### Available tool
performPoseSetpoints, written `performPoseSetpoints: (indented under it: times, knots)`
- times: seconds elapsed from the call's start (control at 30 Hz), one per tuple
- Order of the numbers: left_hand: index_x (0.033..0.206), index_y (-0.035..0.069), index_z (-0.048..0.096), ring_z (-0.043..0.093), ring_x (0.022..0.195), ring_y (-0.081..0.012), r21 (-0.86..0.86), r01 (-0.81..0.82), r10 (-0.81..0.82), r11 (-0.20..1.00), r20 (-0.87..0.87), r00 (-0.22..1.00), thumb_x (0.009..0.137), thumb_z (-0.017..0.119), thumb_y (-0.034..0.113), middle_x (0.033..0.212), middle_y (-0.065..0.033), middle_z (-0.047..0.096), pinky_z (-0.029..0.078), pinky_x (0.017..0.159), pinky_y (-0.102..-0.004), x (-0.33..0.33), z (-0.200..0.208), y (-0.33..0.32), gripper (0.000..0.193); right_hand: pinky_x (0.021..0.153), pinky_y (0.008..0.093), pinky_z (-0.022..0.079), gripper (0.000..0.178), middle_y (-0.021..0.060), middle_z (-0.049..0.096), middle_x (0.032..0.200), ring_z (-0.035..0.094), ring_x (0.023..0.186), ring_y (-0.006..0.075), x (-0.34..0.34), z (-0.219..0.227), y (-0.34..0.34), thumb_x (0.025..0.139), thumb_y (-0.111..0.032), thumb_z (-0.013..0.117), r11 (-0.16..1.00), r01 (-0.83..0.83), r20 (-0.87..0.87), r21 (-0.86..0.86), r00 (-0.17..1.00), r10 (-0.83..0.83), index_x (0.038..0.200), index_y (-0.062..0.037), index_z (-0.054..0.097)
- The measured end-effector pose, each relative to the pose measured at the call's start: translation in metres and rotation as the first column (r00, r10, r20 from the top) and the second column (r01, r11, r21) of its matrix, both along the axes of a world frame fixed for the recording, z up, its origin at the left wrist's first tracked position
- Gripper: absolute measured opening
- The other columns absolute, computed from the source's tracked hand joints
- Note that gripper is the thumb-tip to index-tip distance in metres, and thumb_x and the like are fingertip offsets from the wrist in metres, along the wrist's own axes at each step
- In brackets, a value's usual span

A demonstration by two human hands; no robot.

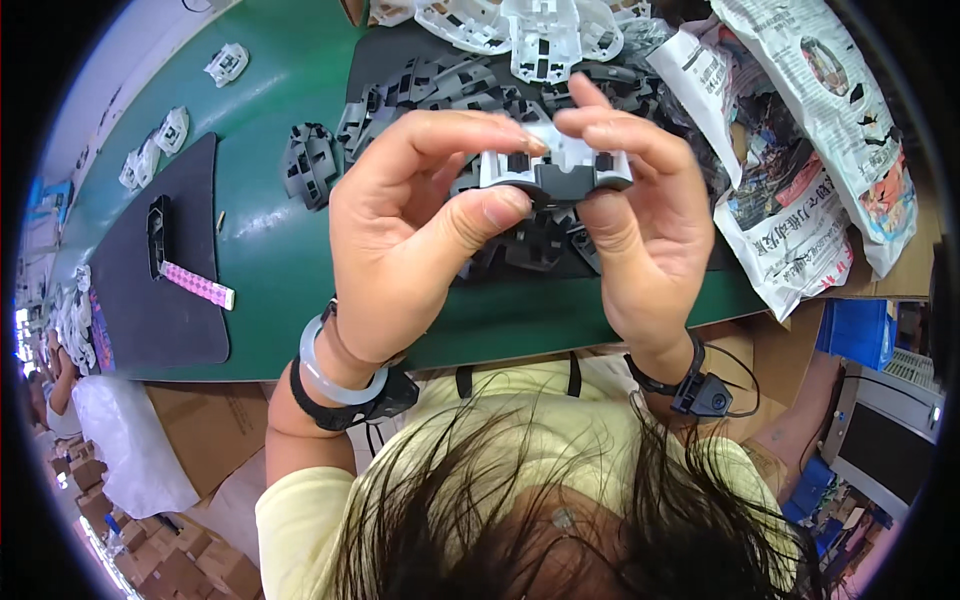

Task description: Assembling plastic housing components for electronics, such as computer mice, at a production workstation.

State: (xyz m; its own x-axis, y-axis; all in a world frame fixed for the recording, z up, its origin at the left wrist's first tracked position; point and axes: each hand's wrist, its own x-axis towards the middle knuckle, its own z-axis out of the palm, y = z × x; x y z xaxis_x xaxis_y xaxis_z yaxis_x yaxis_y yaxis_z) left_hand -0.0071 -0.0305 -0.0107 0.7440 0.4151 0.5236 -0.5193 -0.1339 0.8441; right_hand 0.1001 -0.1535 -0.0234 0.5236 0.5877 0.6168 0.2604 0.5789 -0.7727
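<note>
Between my two hands, raised over the table, is a small white and dark grey plastic shell part [566, 181]. My left hand [410, 220] pinches its left end, thumb below and fingers above. On the other end my right hand [650, 190] has its thumb underneath and fingers over the top, with one finger lifted. Behind and below the held part lies a pile of dark grey plastic shells [440, 85], partly hidden by my hands. Several white plastic shells [545, 40] rest at the far side of the pile.
The green table [270, 260] carries a black mat [185, 270] at left with a black holder and pink checkered strip [198, 284]. White shells [228, 63] lie farther left. Printed plastic bags [830, 130] crowd the right. A cardboard box [210, 430] stands below the table edge.
</note>
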Motion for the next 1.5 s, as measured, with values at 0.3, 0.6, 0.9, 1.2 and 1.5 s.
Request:
performPoseSetpoints:
  times: [0.3, 0.6, 0.9, 1.2, 1.5]
  knots:
    - [0.106, 0.006, 0.062, 0.050, 0.080, -0.0122, 0.388, -0.448, 0.592, 0.806, -0.556, 0.583, 0.087, 0.052, 0.039, 0.096, -0.0004, 0.060, 0.039, 0.070, -0.0245, 0.022, 0.023, 0.294, 0.039, 0.090, 0.0313, 0.039, 0.026, 0.0112, 0.050, 0.110, 0.050, 0.104, 0.0216, 0.000, 0.014, -0.029, 0.080, -0.007, 0.060, 0.876, 0.190, 0.144, -0.443, 0.980, -0.139, 0.105, -0.0019, 0.055]
    - [0.101, 0.007, 0.061, 0.060, 0.092, -0.0291, 0.874, -0.437, 0.750, 0.214, 0.140, 0.646, 0.077, 0.053, 0.003, 0.099, -0.0126, 0.063, 0.047, 0.080, -0.0353, 0.050, 0.026, 0.232, 0.026, 0.073, 0.0303, 0.046, 0.020, 0.0119, 0.060, 0.093, 0.059, 0.082, 0.0263, 0.062, 0.037, -0.053, 0.077, 0.004, 0.056, 0.699, 0.617, 0.729, -0.363, 0.654, -0.199, 0.096, -0.0019, 0.059]
    - [0.106, 0.010, 0.058, 0.053, 0.104, -0.0265, 0.984, -0.175, 0.241, 0.041, 0.160, 0.957, 0.068, 0.053, -0.010, 0.110, -0.0073, 0.058, 0.045, 0.085, -0.0352, 0.090, 0.023, 0.098, 0.044, 0.068, 0.0364, 0.048, 0.014, 0.0065, 0.058, 0.087, 0.059, 0.082, 0.0245, 0.144, 0.020, 0.051, 0.075, -0.009, 0.057, 0.714, 0.689, 0.992, -0.124, 0.080, 0.095, 0.088, -0.0075, 0.061]
    - [0.116, 0.003, 0.043, 0.056, 0.095, -0.0149, 0.115, -0.020, 0.018, 0.993, 0.015, 1.000, 0.085, 0.058, 0.005, 0.104, -0.0074, 0.057, 0.046, 0.082, -0.0282, 0.038, 0.038, 0.055, 0.035, 0.075, 0.0341, 0.046, 0.042, 0.0144, 0.059, 0.091, 0.057, 0.084, 0.0292, 0.088, 0.033, -0.001, 0.071, -0.011, 0.067, 0.817, 0.469, 0.722, -0.335, 0.685, -0.097, 0.112, -0.0067, 0.056]
    - [0.110, -0.001, 0.045, 0.054, 0.092, -0.0126, -0.471, -0.032, -0.083, 0.882, -0.221, 0.972, 0.090, 0.052, 0.017, 0.100, -0.0058, 0.056, 0.042, 0.084, -0.0281, 0.001, 0.046, 0.017, 0.027, 0.079, 0.0373, 0.045, 0.019, 0.0138, 0.063, 0.091, 0.059, 0.084, 0.0322, 0.099, 0.009, -0.009, 0.072, 0.000, 0.060, 0.768, 0.494, 0.801, -0.407, 0.597, 0.041, 0.090, -0.0021, 0.062]
